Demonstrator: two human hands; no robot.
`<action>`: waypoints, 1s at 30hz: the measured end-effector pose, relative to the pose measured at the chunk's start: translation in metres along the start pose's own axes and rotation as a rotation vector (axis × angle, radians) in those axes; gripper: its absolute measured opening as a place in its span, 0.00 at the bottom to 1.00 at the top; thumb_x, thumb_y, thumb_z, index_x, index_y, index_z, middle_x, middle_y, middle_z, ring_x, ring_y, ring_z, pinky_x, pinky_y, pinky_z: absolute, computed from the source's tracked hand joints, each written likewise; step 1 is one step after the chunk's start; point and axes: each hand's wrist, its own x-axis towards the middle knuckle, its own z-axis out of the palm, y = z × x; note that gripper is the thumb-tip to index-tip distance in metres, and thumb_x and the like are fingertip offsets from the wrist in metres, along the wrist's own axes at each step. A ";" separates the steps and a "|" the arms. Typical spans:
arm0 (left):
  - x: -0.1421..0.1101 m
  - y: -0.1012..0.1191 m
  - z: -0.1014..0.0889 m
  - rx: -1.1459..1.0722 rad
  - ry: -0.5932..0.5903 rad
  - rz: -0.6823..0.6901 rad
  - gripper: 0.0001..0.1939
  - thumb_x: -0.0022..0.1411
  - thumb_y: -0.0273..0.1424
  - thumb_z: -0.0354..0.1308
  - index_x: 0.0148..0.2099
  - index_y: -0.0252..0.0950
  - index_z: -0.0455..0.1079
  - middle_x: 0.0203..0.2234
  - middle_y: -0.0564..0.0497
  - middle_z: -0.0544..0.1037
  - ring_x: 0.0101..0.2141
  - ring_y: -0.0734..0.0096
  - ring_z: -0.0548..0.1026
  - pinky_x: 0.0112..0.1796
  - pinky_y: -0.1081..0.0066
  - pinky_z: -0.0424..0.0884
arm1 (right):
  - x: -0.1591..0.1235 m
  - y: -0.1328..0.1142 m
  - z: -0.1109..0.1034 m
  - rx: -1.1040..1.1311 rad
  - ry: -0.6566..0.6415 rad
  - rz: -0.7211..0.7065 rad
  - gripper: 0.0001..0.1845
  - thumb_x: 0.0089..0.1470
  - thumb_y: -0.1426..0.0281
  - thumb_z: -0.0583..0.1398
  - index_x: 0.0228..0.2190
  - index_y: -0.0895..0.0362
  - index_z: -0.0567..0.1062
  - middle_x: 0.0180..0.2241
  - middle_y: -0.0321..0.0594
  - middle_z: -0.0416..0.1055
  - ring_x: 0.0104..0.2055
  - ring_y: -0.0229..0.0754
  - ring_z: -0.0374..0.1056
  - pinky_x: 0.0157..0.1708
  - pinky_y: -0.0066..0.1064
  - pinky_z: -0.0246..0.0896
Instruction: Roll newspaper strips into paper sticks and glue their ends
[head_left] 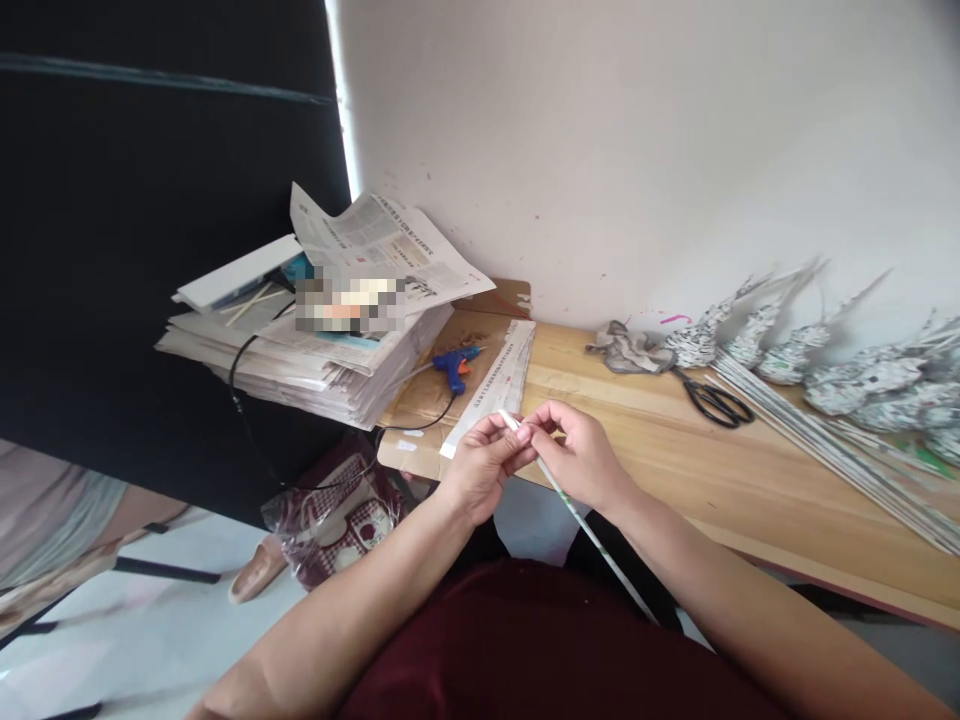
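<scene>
In the head view, the person in front of me has both hands together just over the near edge of the wooden desk (566, 375). The left hand (480, 468) pinches a slim rolled-paper stick (596, 545) close to its pale upper end, and the right hand's (579, 452) fingers close narrowly on it right alongside. The stick slants down past the lap, beneath the right forearm. Beyond the hands I see newspaper strips (491, 388) and a blue glue gun (451, 368), with a thick newspaper stack (360, 390) to the left. Over to the right lie black-handled scissors (716, 402), beside a bundle of paper sticks (832, 462).
</scene>
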 end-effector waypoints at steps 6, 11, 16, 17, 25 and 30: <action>-0.009 0.003 -0.019 -0.010 0.044 -0.011 0.10 0.49 0.28 0.65 0.35 0.31 0.70 0.27 0.52 0.73 0.27 0.79 0.74 0.28 0.80 0.73 | 0.005 0.009 0.021 0.168 -0.089 0.119 0.09 0.51 0.64 0.57 0.27 0.57 0.69 0.22 0.33 0.67 0.22 0.33 0.61 0.22 0.26 0.57; -0.014 0.007 -0.032 -0.082 0.097 -0.031 0.10 0.49 0.27 0.66 0.34 0.30 0.71 0.28 0.52 0.74 0.27 0.80 0.74 0.30 0.80 0.74 | 0.004 0.000 0.034 0.048 -0.099 0.039 0.07 0.53 0.65 0.55 0.28 0.56 0.69 0.25 0.35 0.69 0.24 0.34 0.63 0.24 0.25 0.59; -0.018 0.010 -0.047 -0.142 0.125 -0.044 0.09 0.49 0.25 0.65 0.34 0.30 0.70 0.27 0.52 0.74 0.28 0.79 0.75 0.31 0.79 0.74 | 0.006 -0.011 0.044 -0.101 -0.121 -0.106 0.05 0.54 0.68 0.55 0.30 0.55 0.69 0.28 0.35 0.69 0.29 0.35 0.64 0.26 0.24 0.59; -0.019 0.011 -0.050 -0.152 0.133 -0.050 0.09 0.49 0.24 0.65 0.34 0.31 0.70 0.27 0.52 0.74 0.28 0.78 0.75 0.31 0.79 0.74 | 0.008 -0.012 0.046 -0.098 -0.142 -0.114 0.05 0.54 0.68 0.55 0.30 0.55 0.70 0.28 0.35 0.69 0.29 0.35 0.65 0.27 0.24 0.59; -0.023 0.023 -0.062 -0.163 0.161 -0.037 0.08 0.50 0.25 0.65 0.34 0.28 0.71 0.27 0.49 0.75 0.30 0.75 0.76 0.33 0.79 0.74 | 0.024 -0.022 0.050 0.053 -0.388 -0.012 0.13 0.57 0.62 0.52 0.32 0.57 0.71 0.29 0.37 0.72 0.28 0.35 0.68 0.27 0.26 0.62; -0.023 0.021 -0.065 -0.164 0.168 -0.003 0.09 0.48 0.26 0.66 0.33 0.29 0.72 0.26 0.51 0.74 0.28 0.79 0.74 0.32 0.79 0.73 | 0.028 -0.033 0.062 -0.209 -0.189 -0.176 0.10 0.51 0.61 0.60 0.31 0.55 0.75 0.32 0.39 0.73 0.35 0.40 0.68 0.36 0.31 0.62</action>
